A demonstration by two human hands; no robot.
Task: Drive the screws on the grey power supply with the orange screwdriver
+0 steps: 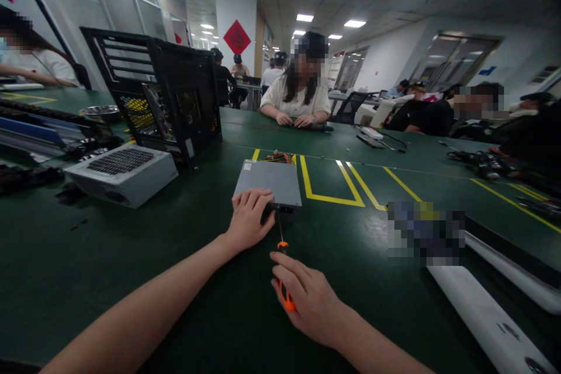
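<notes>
A grey computer power supply [276,180] lies on the green table in front of me, with coloured cables [279,156] coming out at its far side. My left hand [249,219] grips its near left edge, fingers resting on the top cover and thumb at the near face. In my right hand [307,298] is an orange and black screwdriver [287,298], my fingers closed around its handle. Its thin shaft points away from me and the tip meets the near face of the power supply. The exact spot at the tip is too small to make out.
A second power supply [127,169] stands at left, beside an open black computer case [175,87]. Yellow tape [333,198] marks the table [197,327]. White pieces [482,315] lie at right, and cables [486,160] beyond. Across the table sits a person [298,96].
</notes>
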